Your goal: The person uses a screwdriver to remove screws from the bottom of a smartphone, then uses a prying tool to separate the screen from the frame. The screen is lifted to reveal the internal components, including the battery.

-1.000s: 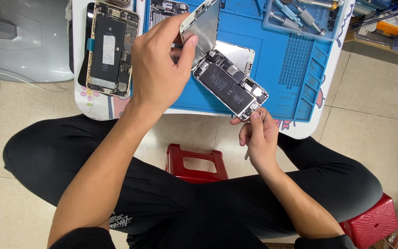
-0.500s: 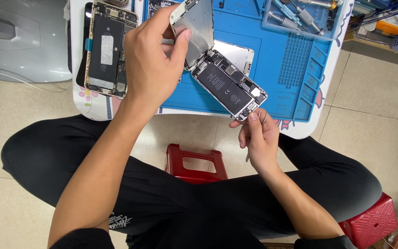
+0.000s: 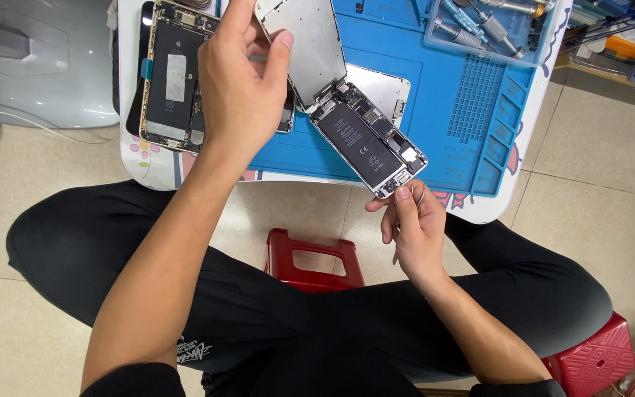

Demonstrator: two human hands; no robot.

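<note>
Pinching the lower end of the opened grey smartphone body with its black rectangular battery (image 3: 367,145), right hand (image 3: 411,231) fingertips (image 3: 403,194) closing on its bottom edge just past the near edge of the white table (image 3: 472,209). Gripping and tilting up the silver-backed detached screen panel (image 3: 309,45), left hand (image 3: 240,88) thumb and fingers wrapping its long sides above the blue silicone work mat (image 3: 464,117). Judging by this: opening the phone, hinging the display off the body. Probably needing a slow, shallow lift next, steadying the body against any cables at the top joint. Lying bare: battery, small boards, metal shields, upper end resting on the mat.
</note>
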